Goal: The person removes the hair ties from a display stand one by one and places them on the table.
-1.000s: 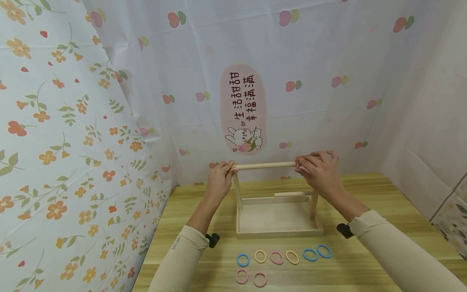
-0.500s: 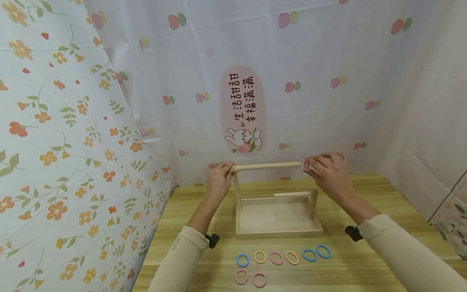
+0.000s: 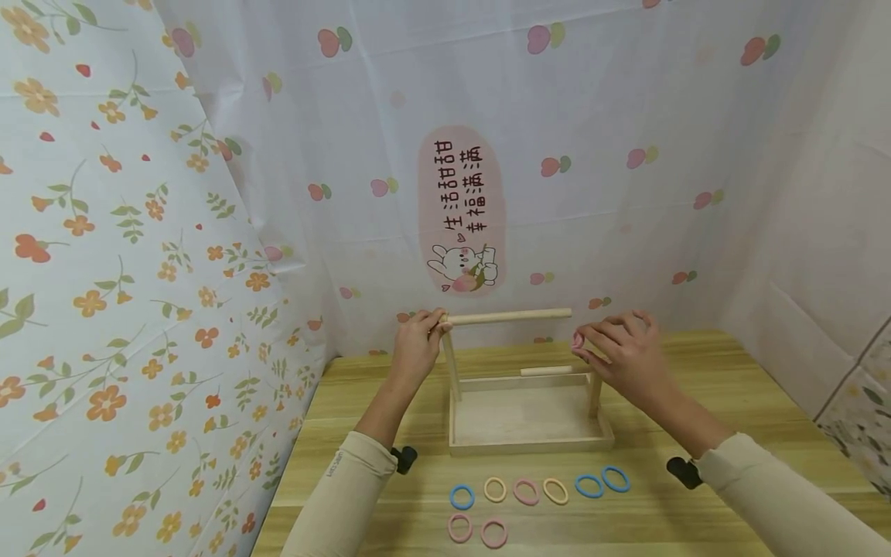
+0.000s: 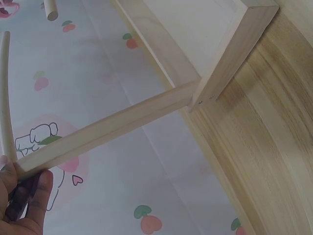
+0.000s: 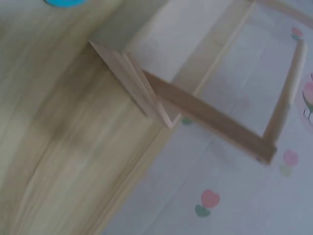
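A pale wooden stand has a shallow tray base [image 3: 532, 445], a tall left post [image 3: 453, 363] with an upper rod [image 3: 511, 316], and a shorter right post [image 3: 595, 398] with a lower rod [image 3: 545, 371]. My left hand [image 3: 416, 340] grips the top of the tall post where the upper rod joins it. In the left wrist view, its thumb and fingers close round that post end. My right hand [image 3: 623, 352] pinches a pink ring [image 3: 578, 343], held between the free end of the upper rod and the lower rod. No rings hang on either rod.
In front of the stand lie several loose rings: blue [image 3: 462, 497], yellow [image 3: 495, 490] and pink [image 3: 494, 534]. The wooden table [image 3: 390, 495] meets a patterned cloth backdrop [image 3: 626, 255] behind the stand and cloth at both sides.
My right hand has drawn the pink ring off the upper rod's right end, then lowered it toward the lower rod. My left hand keeps its grip on the post top.
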Demonstrator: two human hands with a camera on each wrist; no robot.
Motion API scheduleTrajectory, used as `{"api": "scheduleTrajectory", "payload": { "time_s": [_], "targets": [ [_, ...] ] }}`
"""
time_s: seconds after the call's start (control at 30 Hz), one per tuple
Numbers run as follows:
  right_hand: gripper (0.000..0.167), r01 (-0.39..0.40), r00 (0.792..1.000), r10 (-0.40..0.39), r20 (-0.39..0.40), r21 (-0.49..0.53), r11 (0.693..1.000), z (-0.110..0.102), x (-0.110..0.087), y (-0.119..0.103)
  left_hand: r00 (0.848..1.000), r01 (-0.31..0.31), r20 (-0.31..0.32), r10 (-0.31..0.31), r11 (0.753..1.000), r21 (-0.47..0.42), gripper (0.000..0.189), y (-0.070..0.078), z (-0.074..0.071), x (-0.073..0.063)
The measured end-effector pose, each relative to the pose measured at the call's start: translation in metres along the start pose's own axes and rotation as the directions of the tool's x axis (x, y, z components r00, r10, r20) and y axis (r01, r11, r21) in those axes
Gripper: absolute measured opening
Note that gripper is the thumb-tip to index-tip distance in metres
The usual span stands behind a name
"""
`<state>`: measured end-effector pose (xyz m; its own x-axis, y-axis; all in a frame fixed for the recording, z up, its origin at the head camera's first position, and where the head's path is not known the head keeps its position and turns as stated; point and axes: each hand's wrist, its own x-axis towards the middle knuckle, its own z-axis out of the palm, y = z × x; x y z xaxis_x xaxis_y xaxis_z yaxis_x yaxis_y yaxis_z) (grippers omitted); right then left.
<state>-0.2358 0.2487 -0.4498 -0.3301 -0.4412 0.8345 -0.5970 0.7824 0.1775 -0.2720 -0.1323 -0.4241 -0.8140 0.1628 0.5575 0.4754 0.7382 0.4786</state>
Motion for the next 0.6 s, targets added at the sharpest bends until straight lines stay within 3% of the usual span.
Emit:
{"api": "scheduleTrajectory", "payload": {
  "time_s": [0.27, 0.6],
  "targets": [
    [0.061, 0.032, 0.998, -0.034, 0.046, 0.044, 0.999, 0.0, -0.01, -0.03, 1.0, -0.003, 0.0, 0.003, 1.0, 0.021, 0.035, -0.001, 0.0, 0.0],
    [0.057, 0.068, 0.994, -0.084, 0.064, 0.222, 0.973, 0.007, -0.025, -0.062, 1.0, -0.014, -0.01, 0.014, 1.0, 0.018, 0.033, -0.001, 0.001, 0.0]
  ]
}}
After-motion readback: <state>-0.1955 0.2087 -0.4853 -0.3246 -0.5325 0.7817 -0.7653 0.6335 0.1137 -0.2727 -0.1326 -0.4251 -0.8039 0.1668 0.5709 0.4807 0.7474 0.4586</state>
